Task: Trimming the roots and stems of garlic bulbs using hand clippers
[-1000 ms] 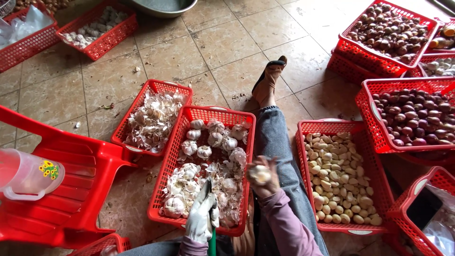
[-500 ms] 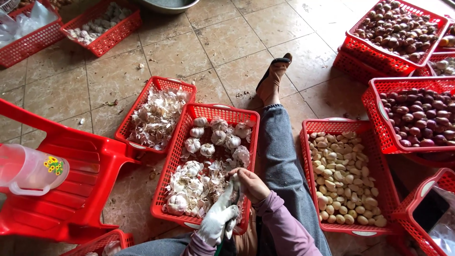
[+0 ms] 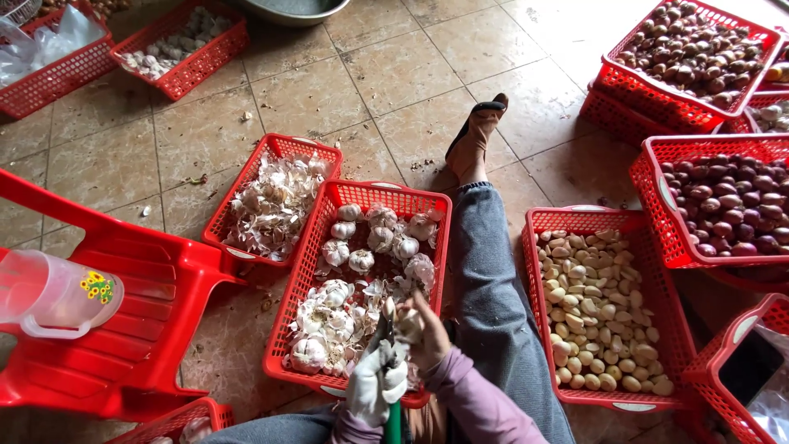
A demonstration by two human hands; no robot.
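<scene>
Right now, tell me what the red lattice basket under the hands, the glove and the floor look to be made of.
Red lattice basket: moulded plastic by its look, glossy, with an even grid of holes.
White glove on the left hand: probably knitted fabric, matt and wrinkled.
Beige floor: glazed tile, seemingly ceramic, with grout lines and a faint sheen.

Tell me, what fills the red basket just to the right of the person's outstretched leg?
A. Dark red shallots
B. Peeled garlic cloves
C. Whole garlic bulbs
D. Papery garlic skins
B. The red basket right of the leg holds pale yellowish peeled cloves; whole bulbs sit in the basket left of the leg, skins further left, and shallots farther right.
</scene>
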